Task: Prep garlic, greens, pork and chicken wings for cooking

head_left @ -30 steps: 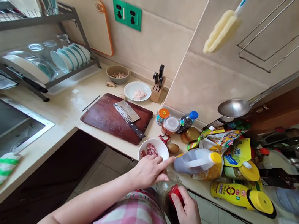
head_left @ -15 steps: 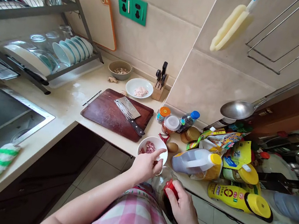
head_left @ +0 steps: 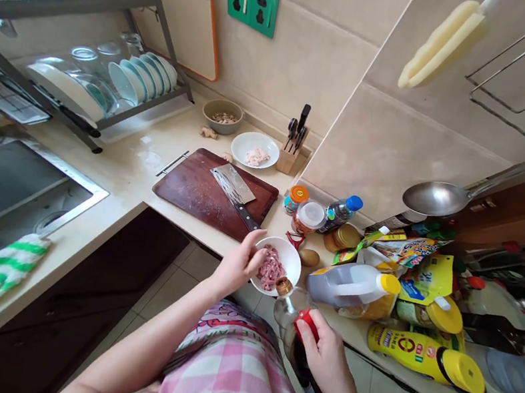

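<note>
Head view: the right hand (head_left: 325, 357) has its fingers wrapped around the red handle (head_left: 307, 325) of a large glass bottle (head_left: 287, 308). Thumb lies along the top of the handle; the remaining fingers are partly hidden. Bottle tilted, its dark lower part toward the near right, its neck toward the far left. Brown-rimmed mouth (head_left: 284, 286) sits beyond the right fingertips, overlapping the near right rim of a white bowl (head_left: 292, 259). Contact between mouth and rim: cannot tell.

Bowl holds pieces of pinkish-red meat (head_left: 271, 271); it stands at the near edge of the tabletop (head_left: 138, 168). The left hand (head_left: 240, 264) is at the bowl's left side, thumb and forefinger spread apart, meat just right of the thumb. Cannot tell whether these fingers grip the bowl; the others are hidden behind the hand.

Surroundings: far left of the bowl, a dark red cutting board (head_left: 182, 189) with a cleaver (head_left: 236, 188) flat on it, handle pointing near right. Beyond the board, a white dish (head_left: 240, 145) with pale pieces, just left of a knife block (head_left: 288, 159). Right of the bowl, a brown oval item (head_left: 309, 257), then a clear-handled jug (head_left: 348, 284) lying on its side.
</note>
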Available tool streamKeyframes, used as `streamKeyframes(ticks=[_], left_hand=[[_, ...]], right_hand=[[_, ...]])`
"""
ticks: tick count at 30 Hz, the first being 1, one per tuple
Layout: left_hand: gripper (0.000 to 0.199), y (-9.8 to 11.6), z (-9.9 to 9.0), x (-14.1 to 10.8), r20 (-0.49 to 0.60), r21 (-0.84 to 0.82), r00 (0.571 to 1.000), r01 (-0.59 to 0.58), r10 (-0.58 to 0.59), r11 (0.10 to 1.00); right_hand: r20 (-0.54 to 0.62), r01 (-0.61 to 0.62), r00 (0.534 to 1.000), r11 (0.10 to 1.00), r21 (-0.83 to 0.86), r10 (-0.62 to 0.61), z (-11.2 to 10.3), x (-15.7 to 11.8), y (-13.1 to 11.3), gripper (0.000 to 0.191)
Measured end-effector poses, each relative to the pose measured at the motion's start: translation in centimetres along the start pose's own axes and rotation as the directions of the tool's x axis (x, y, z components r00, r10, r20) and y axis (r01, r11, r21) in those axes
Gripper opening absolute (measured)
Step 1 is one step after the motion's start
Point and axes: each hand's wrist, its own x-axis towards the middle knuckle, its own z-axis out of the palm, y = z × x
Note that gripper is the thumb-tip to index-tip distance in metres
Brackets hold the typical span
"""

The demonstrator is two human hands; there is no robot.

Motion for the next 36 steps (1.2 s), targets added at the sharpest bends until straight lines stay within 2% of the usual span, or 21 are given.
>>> streamKeyframes(ticks=[4,12,23,36], left_hand=[[0.049,-2.5,-1.3,-1.1,-0.105,-0.121,0.993,0.042,-0.055,0.992],[0.047,-5.6,-1.4,-3.8,-0.143,-0.238,0.975,0.135,-0.172,0.962],[0.047,-6.5,-2.3,-4.4,-0.182,-0.254,0.954,0.187,-0.237,0.949],[0.044,-7.3,-2.2,-4.1,-0.171,-0.259,0.962,0.164,-0.213,0.952]], right_hand=[[-0.017,-0.017,1.0,0.998,-0.064,0.016,-0.1,0.7,-0.2,0.034],[-0.001,-0.026,1.0,0.982,-0.189,0.026,-0.5,2.1,0.1,0.036],[0.075,-0.027,0.996,0.964,-0.266,0.049,-0.9,3.6,-0.4,0.033],[0.098,-0.031,0.993,0.951,-0.306,0.064,-1.3,4.1,-1.2,0.033]])
